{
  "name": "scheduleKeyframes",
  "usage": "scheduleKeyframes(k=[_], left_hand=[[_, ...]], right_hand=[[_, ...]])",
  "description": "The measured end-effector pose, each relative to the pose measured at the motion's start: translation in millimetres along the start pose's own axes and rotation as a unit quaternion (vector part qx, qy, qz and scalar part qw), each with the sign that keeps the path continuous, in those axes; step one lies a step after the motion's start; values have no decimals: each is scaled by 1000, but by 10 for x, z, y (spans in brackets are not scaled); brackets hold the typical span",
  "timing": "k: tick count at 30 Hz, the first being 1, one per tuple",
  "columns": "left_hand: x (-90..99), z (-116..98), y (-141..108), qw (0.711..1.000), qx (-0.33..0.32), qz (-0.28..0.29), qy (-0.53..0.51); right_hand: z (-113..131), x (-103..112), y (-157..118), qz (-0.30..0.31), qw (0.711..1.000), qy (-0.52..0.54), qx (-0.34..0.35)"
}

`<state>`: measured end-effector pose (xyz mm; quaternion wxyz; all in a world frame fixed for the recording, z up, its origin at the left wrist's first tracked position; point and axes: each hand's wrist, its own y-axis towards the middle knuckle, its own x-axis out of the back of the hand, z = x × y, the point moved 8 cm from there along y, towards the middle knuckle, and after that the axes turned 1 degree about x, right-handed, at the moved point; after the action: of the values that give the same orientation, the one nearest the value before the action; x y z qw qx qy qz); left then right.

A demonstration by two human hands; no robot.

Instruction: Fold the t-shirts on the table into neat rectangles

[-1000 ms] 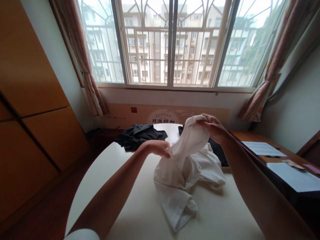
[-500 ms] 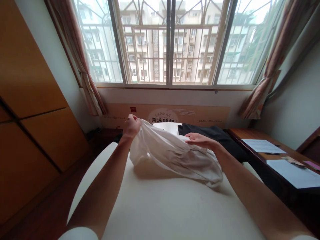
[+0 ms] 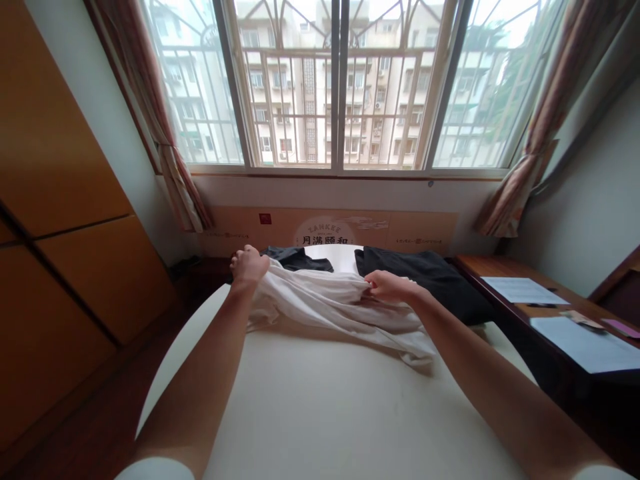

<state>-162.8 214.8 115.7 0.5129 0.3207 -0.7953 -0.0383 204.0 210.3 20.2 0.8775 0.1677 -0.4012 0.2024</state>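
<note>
The left hand [image 3: 250, 265] and right hand [image 3: 391, 287] gripped the white cloth [image 3: 320, 287] well apart, so it stretched between them, though the left's exact hold was unclear. Dark cloth [image 3: 443, 280] lay beyond the right.

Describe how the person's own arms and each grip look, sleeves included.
The left grip and right grip are human hands without gloves. The left forearm and right forearm are uncovered, with no watch or bracelet visible. A plain white left sleeve and white right sleeve show at the picture's bottom edge. Rings: too unclear to tell.
</note>
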Motion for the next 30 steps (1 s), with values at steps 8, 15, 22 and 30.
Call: scheduleKeyframes(k=[8,15,22,30], left_hand=[[-468,-1685,-2334,747,-524,409,11],[-768,-1752,-3245,708,-618,336,62],[-824,-1768,-3199,725,-602,334,12],[-716,-1749,-3182,696,-598,395,34]], right_hand=[[-227,271,123,-175,982,68,-31],[-411,407,25,-273,954,79,-96],[-312,336,41,-229,954,163,-104],[-254,293,15,-183,954,202,-126]])
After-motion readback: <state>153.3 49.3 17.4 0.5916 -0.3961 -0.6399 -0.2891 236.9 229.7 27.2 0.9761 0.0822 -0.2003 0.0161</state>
